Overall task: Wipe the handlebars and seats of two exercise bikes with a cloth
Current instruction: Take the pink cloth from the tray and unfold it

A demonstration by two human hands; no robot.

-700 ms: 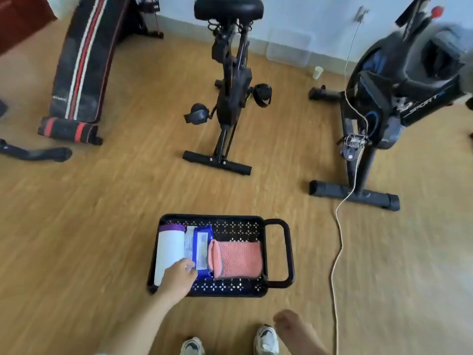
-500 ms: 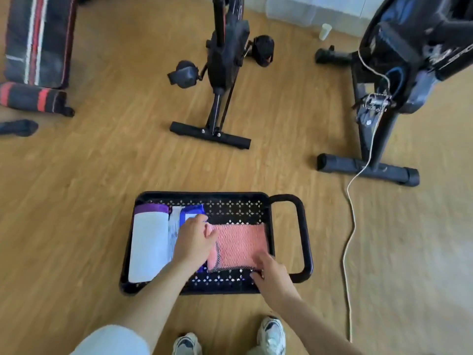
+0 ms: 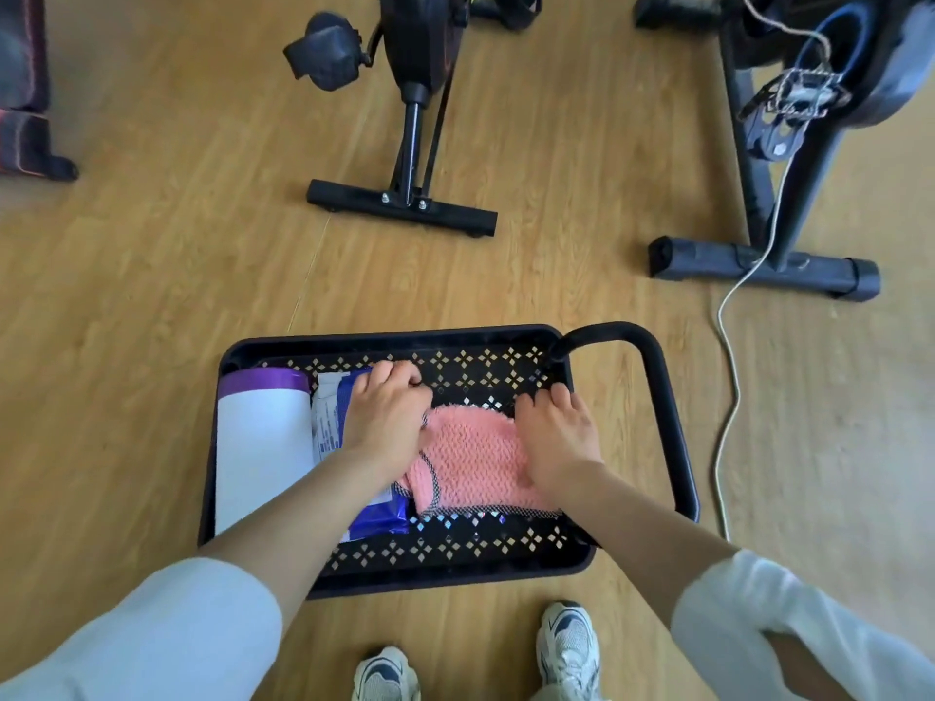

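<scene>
Left hand [image 3: 387,414], right hand [image 3: 556,435] grip cloth [image 3: 470,457] edges in tray [image 3: 405,337].

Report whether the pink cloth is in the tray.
In. The cloth lies on the tray floor, left hand and right hand on it.

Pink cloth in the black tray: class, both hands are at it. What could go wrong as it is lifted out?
1. The left hand lies across the blue pack and the edge of the pink cloth, so the pack may come up too.
2. The white cord trails across the floor beside the tray: a possible trip hazard once the person steps away.
</scene>
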